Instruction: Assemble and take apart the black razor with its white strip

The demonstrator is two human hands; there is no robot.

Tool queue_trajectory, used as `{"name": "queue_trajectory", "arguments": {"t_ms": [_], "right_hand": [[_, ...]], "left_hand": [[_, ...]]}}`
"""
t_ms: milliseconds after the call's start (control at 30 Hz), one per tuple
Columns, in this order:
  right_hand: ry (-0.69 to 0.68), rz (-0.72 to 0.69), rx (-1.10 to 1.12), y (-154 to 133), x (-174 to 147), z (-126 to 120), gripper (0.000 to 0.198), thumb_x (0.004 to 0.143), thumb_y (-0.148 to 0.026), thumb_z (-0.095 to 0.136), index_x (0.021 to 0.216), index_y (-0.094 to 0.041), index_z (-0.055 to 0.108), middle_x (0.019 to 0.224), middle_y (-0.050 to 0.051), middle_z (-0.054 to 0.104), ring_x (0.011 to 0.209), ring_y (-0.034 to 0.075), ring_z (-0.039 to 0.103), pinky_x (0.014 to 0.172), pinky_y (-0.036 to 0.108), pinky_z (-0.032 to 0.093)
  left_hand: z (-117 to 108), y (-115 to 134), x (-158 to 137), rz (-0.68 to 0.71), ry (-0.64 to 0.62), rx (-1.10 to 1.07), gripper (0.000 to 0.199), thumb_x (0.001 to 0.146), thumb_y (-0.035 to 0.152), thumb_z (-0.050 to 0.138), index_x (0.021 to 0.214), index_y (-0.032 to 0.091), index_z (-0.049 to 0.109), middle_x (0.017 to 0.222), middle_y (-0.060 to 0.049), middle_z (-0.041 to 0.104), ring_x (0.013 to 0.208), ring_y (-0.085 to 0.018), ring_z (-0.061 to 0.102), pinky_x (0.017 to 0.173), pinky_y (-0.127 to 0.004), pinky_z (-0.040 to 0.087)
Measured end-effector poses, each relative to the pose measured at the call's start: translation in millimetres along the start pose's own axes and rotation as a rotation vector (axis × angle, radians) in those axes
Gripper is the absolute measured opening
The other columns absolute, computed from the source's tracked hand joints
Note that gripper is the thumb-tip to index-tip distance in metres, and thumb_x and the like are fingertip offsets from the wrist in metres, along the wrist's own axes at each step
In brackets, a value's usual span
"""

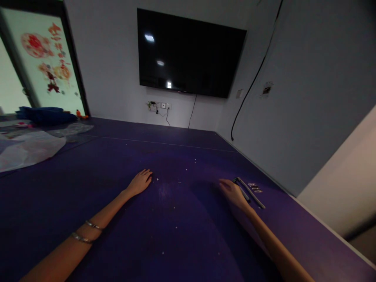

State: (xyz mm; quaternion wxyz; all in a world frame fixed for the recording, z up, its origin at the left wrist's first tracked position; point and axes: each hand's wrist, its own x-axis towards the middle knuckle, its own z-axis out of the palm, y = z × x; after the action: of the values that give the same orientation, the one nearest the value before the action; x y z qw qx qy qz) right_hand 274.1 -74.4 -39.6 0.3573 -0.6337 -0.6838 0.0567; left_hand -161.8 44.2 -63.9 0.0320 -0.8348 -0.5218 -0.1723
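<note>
My left hand (140, 183) lies palm down on the purple tabletop (188, 243), fingers stretched out and holding nothing. Small white bits lie just right of its fingertips. On the right side, my right hand (233, 193) is over the table, its fingers loosely bent toward the left and slightly blurred; nothing shows in them. Right beside it lies a dark, slim tool (245, 194), partly hidden behind the hand. A long grey rod-like piece (252, 193) lies next to that tool. Several small shiny packets (255, 188) rest farther right.
At the far left are a clear plastic bag (38, 147) and a dark blue cloth bundle (45, 115). A small orange object (80, 114) stands by the back edge. A black television (190, 55) hangs on the wall above sockets (163, 105). A black cable (249, 88) dangles at right.
</note>
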Motion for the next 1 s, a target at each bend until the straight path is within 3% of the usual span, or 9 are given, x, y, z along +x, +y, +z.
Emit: {"name": "queue_trajectory", "arguments": {"t_ms": [133, 300, 500, 767, 1000], "right_hand": [[0.094, 0.117, -0.262, 17.8, 0.6, -38.9, 0.034, 0.077, -0.023, 0.041, 0.098, -0.014, 0.067, 0.097, 0.011, 0.067, 0.089, 0.023, 0.062, 0.078, 0.031, 0.046], [-0.054, 0.340, -0.494, 35.2, -5.4, -66.2, 0.024, 0.076, -0.026, 0.048, 0.081, -0.015, 0.070, 0.077, 0.010, 0.068, 0.074, 0.022, 0.064, 0.059, 0.025, 0.041], [-0.115, 0.407, -0.546, 40.7, -13.8, -64.7, 0.024, 0.077, -0.031, 0.050, 0.068, -0.016, 0.067, 0.072, 0.010, 0.067, 0.068, 0.021, 0.064, 0.053, 0.023, 0.039], [-0.151, 0.420, -0.548, 44.6, -16.3, -63.7, 0.016, 0.072, -0.020, 0.052, 0.067, -0.017, 0.067, 0.073, 0.010, 0.067, 0.069, 0.021, 0.064, 0.054, 0.024, 0.040], [-0.164, 0.456, -0.522, 39.2, -17.6, -64.7, 0.015, 0.072, -0.022, 0.053, 0.069, -0.016, 0.067, 0.074, 0.010, 0.067, 0.068, 0.021, 0.065, 0.053, 0.023, 0.040]], "left_hand": [[0.1, -0.5, 1.0, -0.007, 0.009, -0.011, 0.046, 0.085, 0.033, 0.030, 0.119, 0.012, 0.053, 0.131, -0.012, 0.048, 0.126, -0.023, 0.037, 0.105, -0.039, 0.027], [3.9, -5.3, 2.7, 0.000, 0.029, -0.022, 0.045, 0.085, 0.034, 0.032, 0.118, 0.013, 0.054, 0.131, -0.011, 0.048, 0.126, -0.024, 0.037, 0.104, -0.040, 0.029], [5.0, -5.5, 3.3, 0.005, 0.028, -0.018, 0.046, 0.085, 0.035, 0.031, 0.118, 0.013, 0.054, 0.131, -0.011, 0.048, 0.125, -0.023, 0.038, 0.104, -0.039, 0.028], [3.7, -4.2, 3.0, -0.002, 0.029, -0.009, 0.046, 0.085, 0.034, 0.030, 0.118, 0.013, 0.054, 0.131, -0.010, 0.048, 0.125, -0.023, 0.037, 0.104, -0.039, 0.028], [4.5, -5.3, 3.1, 0.007, 0.024, -0.006, 0.046, 0.085, 0.034, 0.031, 0.118, 0.012, 0.054, 0.130, -0.010, 0.048, 0.126, -0.023, 0.037, 0.104, -0.038, 0.028]]}}
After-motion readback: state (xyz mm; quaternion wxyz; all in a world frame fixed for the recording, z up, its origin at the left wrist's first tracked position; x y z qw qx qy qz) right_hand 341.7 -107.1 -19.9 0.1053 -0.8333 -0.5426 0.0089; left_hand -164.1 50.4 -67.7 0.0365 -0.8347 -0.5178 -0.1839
